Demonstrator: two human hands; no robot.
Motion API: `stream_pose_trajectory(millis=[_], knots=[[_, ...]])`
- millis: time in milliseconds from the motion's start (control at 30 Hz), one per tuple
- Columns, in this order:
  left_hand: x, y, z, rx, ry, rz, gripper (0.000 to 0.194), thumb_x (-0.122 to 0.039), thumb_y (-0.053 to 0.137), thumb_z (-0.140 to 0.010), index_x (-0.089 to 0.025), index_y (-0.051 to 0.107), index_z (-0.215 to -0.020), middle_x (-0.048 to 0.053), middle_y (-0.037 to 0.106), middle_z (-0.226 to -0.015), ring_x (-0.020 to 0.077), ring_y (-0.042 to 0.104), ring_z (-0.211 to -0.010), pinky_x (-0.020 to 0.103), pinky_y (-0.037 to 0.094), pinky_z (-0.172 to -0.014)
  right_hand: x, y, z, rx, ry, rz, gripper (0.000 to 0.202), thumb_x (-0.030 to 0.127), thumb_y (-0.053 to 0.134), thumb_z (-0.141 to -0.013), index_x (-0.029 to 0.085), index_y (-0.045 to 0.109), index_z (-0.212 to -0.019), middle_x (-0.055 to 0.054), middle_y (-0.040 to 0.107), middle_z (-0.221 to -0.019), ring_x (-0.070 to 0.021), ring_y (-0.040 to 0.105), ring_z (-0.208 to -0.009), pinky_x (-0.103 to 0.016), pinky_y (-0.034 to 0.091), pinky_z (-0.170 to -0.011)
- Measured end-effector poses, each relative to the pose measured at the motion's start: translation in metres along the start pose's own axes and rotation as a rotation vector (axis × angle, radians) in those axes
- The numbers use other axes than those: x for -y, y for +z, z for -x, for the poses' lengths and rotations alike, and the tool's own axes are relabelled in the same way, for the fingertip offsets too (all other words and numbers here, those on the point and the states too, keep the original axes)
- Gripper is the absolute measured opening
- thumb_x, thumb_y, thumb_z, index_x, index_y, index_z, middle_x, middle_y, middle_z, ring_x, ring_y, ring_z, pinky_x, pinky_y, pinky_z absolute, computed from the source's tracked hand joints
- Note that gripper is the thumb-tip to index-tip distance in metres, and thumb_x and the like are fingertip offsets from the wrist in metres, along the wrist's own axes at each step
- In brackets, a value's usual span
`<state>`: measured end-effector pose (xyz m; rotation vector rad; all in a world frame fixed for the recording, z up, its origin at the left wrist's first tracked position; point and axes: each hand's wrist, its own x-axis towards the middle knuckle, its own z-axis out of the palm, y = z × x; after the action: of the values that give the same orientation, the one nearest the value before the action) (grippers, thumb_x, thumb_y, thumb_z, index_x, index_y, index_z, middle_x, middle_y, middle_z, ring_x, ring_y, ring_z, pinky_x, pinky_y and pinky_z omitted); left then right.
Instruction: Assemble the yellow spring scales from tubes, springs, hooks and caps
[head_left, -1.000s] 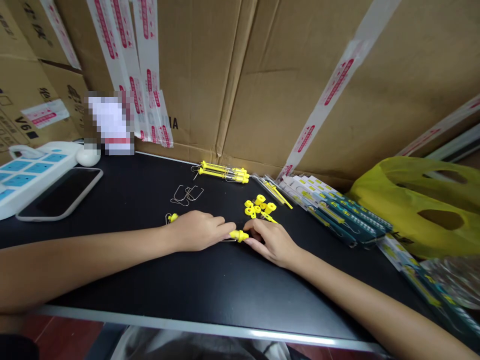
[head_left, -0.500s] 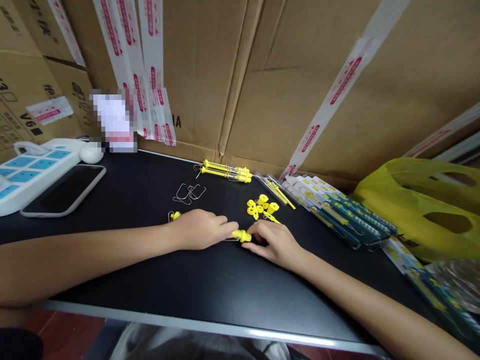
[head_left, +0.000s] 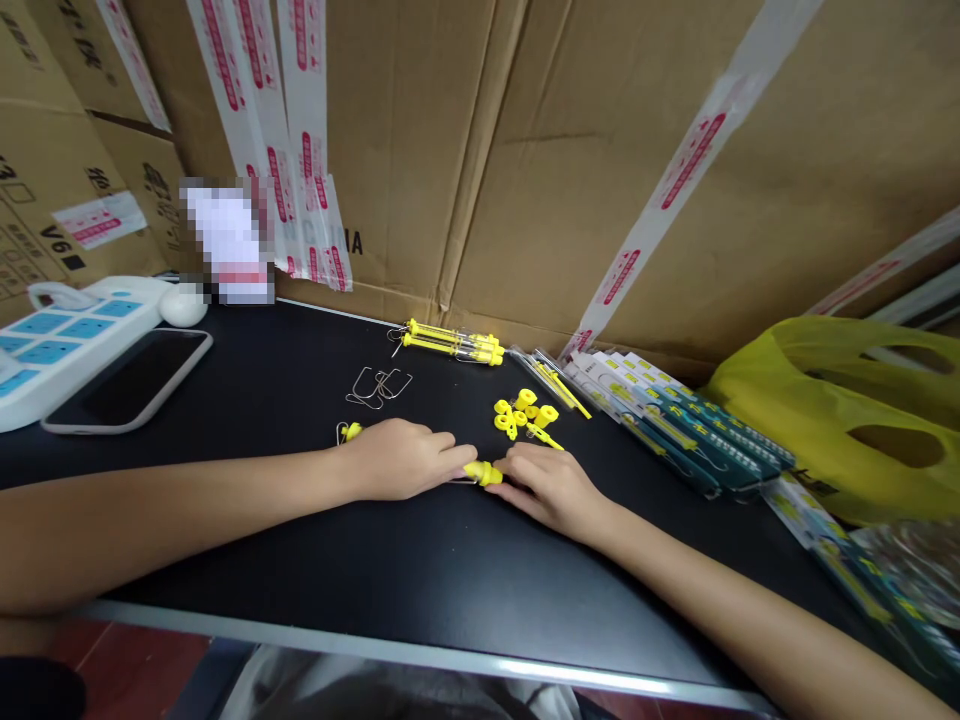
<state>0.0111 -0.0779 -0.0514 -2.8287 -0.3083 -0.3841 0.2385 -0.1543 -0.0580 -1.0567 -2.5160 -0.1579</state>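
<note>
Over the black table (head_left: 360, 590), my left hand (head_left: 401, 460) is closed around a tube-like piece with a yellow end fitting (head_left: 484, 473). A thin wire shows beneath that fitting, and a yellow cap with a wire hook (head_left: 349, 431) sticks out behind my left hand. My right hand (head_left: 551, 485) pinches the fitting's right end between thumb and fingers. Small yellow parts (head_left: 521, 418) lie just beyond my right hand. Bent wire hooks (head_left: 379, 385) rest beyond my left hand. Most of the held piece is hidden by my fingers.
Assembled yellow-ended tubes (head_left: 454, 342) lie at the back, beside clear and yellow rods (head_left: 555, 380). Several packaged items (head_left: 682, 425) and a yellow plastic bag (head_left: 847, 410) are on the right. A phone (head_left: 131, 382) and a white power strip (head_left: 71, 340) occupy the left. Cardboard (head_left: 600, 150) stands behind.
The fingers of my right hand have shifted slightly and closed in on the end of the yellow fitting. My left hand has stayed in place.
</note>
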Motion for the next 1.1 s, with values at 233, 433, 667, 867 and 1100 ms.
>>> stream_pose_trajectory(millis=[233, 433, 667, 867, 1100], knots=[[0.0009, 0.0, -0.0004, 0.007, 0.004, 0.0, 0.029, -0.034, 0.026, -0.098, -0.022, 0.052, -0.105, -0.001, 0.059, -0.075, 0.013, 0.059, -0.062, 0.022, 0.033, -0.048, -0.0005, -0.0001, 0.0002, -0.033, 0.028, 0.014, 0.019, 0.034, 0.046, -0.092, 0.018, 0.051, -0.084, -0.001, 0.055, -0.065, -0.0122, 0.048, -0.056, -0.023, 0.034, -0.052], [0.0006, -0.0003, -0.0004, 0.01, -0.004, -0.001, 0.028, -0.034, 0.026, -0.098, -0.022, 0.052, -0.102, -0.001, 0.058, -0.074, 0.0143, 0.059, -0.061, 0.022, 0.033, -0.047, -0.0008, -0.0016, -0.0018, 0.068, 0.107, -0.032, 0.027, 0.036, 0.038, -0.095, 0.018, 0.053, -0.081, -0.003, 0.058, -0.068, -0.0137, 0.053, -0.061, -0.023, 0.037, -0.055], [0.0008, 0.0014, 0.0003, -0.015, 0.007, 0.007, 0.029, -0.034, 0.027, -0.098, -0.022, 0.052, -0.104, -0.001, 0.059, -0.074, 0.0126, 0.059, -0.062, 0.022, 0.034, -0.047, -0.0004, 0.0004, 0.0001, -0.02, 0.0, -0.008, 0.018, 0.03, 0.045, -0.093, 0.018, 0.052, -0.083, -0.002, 0.056, -0.066, -0.0134, 0.051, -0.058, -0.023, 0.035, -0.053], [0.0007, 0.0007, -0.0004, -0.007, 0.003, 0.018, 0.029, -0.035, 0.028, -0.098, -0.021, 0.053, -0.102, 0.0, 0.058, -0.073, 0.012, 0.058, -0.061, 0.021, 0.033, -0.047, -0.0009, -0.0004, 0.0, -0.021, 0.064, -0.041, 0.018, 0.036, 0.049, -0.091, 0.019, 0.05, -0.086, 0.001, 0.053, -0.064, -0.0119, 0.048, -0.054, -0.022, 0.034, -0.051], [0.0008, 0.0005, -0.0002, -0.024, 0.0, 0.02, 0.029, -0.034, 0.027, -0.098, -0.021, 0.053, -0.101, -0.001, 0.057, -0.073, 0.0125, 0.058, -0.06, 0.022, 0.034, -0.047, -0.0004, -0.0016, -0.0028, 0.058, 0.095, -0.054, 0.025, 0.035, 0.038, -0.095, 0.019, 0.052, -0.083, -0.003, 0.058, -0.069, -0.014, 0.054, -0.06, -0.023, 0.038, -0.055]])
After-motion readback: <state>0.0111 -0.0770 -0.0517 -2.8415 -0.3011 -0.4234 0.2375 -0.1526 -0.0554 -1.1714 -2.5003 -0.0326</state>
